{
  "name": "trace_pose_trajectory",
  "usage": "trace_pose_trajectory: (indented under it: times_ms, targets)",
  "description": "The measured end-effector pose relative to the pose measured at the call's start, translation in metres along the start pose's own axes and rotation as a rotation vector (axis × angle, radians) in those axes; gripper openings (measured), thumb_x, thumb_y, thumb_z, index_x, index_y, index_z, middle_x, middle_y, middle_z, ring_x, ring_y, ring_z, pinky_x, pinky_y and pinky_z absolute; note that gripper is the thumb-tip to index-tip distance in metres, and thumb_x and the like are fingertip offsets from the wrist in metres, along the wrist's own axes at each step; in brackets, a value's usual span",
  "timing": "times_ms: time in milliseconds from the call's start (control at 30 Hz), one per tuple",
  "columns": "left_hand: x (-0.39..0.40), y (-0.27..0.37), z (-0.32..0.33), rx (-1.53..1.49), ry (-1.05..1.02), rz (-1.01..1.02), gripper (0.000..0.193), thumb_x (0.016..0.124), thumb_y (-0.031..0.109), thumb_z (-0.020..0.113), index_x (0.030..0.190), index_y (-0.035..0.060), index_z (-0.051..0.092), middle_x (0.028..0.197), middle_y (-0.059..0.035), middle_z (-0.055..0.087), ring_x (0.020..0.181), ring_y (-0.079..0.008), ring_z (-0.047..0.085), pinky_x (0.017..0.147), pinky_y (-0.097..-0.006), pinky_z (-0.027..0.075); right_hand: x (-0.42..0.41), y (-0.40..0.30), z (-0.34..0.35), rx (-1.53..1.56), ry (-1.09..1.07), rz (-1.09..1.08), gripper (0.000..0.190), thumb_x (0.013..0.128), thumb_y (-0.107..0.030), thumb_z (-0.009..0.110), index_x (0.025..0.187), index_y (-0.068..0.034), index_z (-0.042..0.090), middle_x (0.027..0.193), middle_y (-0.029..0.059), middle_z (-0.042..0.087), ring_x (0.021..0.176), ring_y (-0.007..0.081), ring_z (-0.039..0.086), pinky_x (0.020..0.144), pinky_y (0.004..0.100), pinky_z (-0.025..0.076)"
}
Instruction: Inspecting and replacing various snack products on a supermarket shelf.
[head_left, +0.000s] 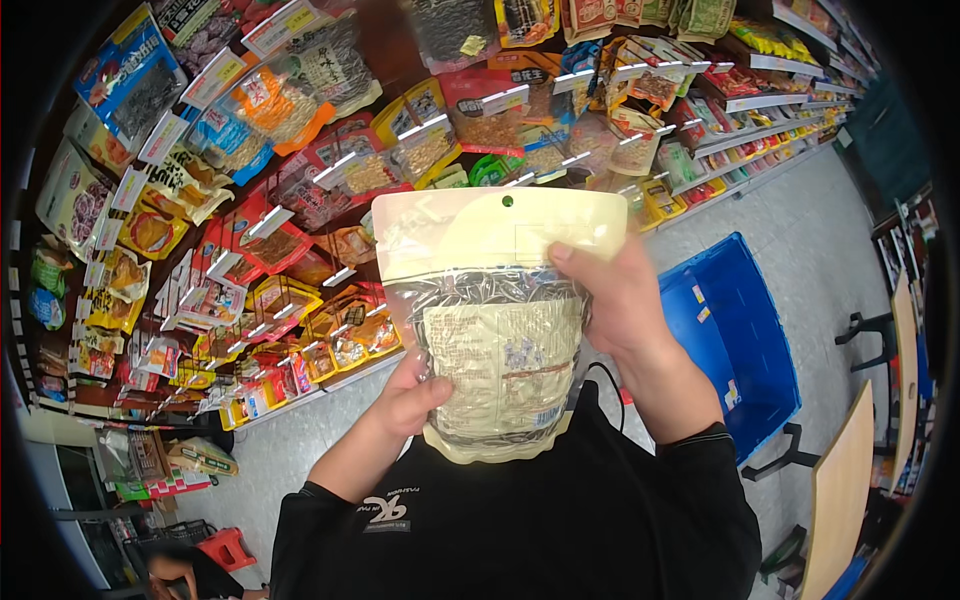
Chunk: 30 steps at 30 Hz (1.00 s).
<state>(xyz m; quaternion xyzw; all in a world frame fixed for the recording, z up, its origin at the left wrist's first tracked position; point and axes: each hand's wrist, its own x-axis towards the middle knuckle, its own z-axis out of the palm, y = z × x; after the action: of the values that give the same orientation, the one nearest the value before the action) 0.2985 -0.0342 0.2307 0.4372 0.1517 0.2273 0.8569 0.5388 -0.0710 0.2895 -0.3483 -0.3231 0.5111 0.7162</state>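
Observation:
A clear and cream plastic bag of sunflower seeds (499, 337) is held upright in front of my chest, its printed back label facing me and a hang hole near its top edge. My left hand (416, 397) grips the bag's lower left side, thumb on the front. My right hand (619, 292) holds the upper right side, its thumb lying over the cream top band. The fingers of both hands are hidden behind the bag.
Store racks (300, 247) with hanging snack bags curve across the left and top. A blue plastic crate (735, 337) stands on the floor at right, near wooden boards (844, 487). At lower left are a red stool (227, 548) and part of another person (176, 577).

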Motion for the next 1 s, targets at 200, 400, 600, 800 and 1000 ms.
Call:
trace_pose_trajectory:
  times_ms: [200, 400, 600, 800, 1000]
  targets:
    - [-0.019, -0.005, -0.005, -0.017, 0.043, 0.003, 0.079, 0.082, 0.029, 0.067, 0.14, -0.0033, 0.025, 0.136, -0.0156, 0.044, 0.125, -0.0259, 0.045, 0.103, -0.0393, 0.036, -0.002, 0.008, 0.004, 0.201, 0.024, 0.224, 0.03, 0.087, -0.007, 0.057, 0.115, 0.004, 0.055, 0.108, 0.0124, 0.063, 0.097, 0.0188, 0.061, 0.085, 0.0321, 0.048]
    - [-0.036, -0.017, -0.005, -0.086, 0.116, 0.015, 0.078, 0.079, 0.029, 0.068, 0.139, -0.0041, 0.029, 0.134, -0.0164, 0.046, 0.123, -0.0263, 0.047, 0.102, -0.0392, 0.038, -0.007, 0.018, 0.007, 0.329, -0.015, 0.341, 0.032, 0.09, -0.013, 0.054, 0.116, 0.005, 0.053, 0.109, 0.0136, 0.062, 0.098, 0.0214, 0.061, 0.086, 0.0345, 0.049]
    - [-0.039, -0.03, -0.008, -0.137, 0.147, 0.025, 0.079, 0.078, 0.03, 0.069, 0.139, -0.0033, 0.03, 0.135, -0.0169, 0.046, 0.123, -0.0271, 0.047, 0.102, -0.04, 0.038, -0.009, 0.027, 0.003, 0.361, -0.013, 0.406, 0.032, 0.091, -0.015, 0.054, 0.116, 0.005, 0.052, 0.11, 0.0137, 0.062, 0.098, 0.0215, 0.061, 0.086, 0.0344, 0.049]
    - [-0.033, -0.038, -0.009, -0.192, 0.125, 0.011, 0.08, 0.079, 0.028, 0.068, 0.14, -0.0018, 0.027, 0.136, -0.0169, 0.044, 0.124, -0.0281, 0.046, 0.102, -0.0411, 0.039, -0.012, 0.028, -0.006, 0.385, 0.026, 0.376, 0.032, 0.093, -0.016, 0.052, 0.117, 0.005, 0.052, 0.109, 0.0143, 0.062, 0.098, 0.0211, 0.061, 0.086, 0.0336, 0.049]
    - [-0.017, -0.043, -0.006, -0.221, 0.041, -0.02, 0.076, 0.08, 0.025, 0.067, 0.14, -0.0018, 0.028, 0.136, -0.0175, 0.044, 0.124, -0.0292, 0.046, 0.102, -0.0427, 0.039, -0.018, 0.014, -0.02, 0.382, 0.039, 0.299, 0.033, 0.094, -0.017, 0.05, 0.118, 0.006, 0.052, 0.109, 0.0141, 0.062, 0.098, 0.0207, 0.061, 0.086, 0.0333, 0.048]
